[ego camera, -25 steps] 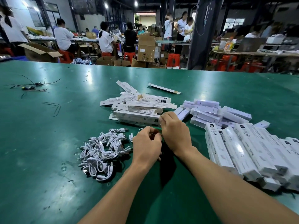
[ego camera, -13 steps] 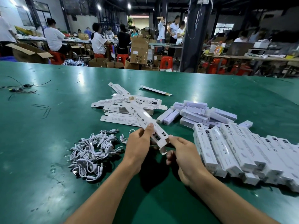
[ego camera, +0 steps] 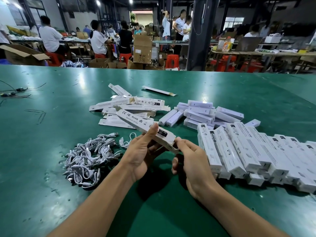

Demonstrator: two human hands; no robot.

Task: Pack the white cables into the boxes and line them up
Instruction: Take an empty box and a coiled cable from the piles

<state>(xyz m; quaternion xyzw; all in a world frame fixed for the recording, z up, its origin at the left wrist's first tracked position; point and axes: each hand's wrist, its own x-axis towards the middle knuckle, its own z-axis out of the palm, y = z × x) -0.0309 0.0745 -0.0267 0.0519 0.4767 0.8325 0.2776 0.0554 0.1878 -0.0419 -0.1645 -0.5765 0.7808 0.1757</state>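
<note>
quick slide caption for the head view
Left hand and right hand hold a long white cardboard box over the green table, white cable heap left, packed white boxes right.

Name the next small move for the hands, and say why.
Probably pull open the near end of the box with the right hand. The left hand holds it off the table, the right hand pinches its end flap, and the cables lie loose alongside.

green table | dark pillar | red stools | cardboard cartons | ceiling lamps lit | window far right
</note>
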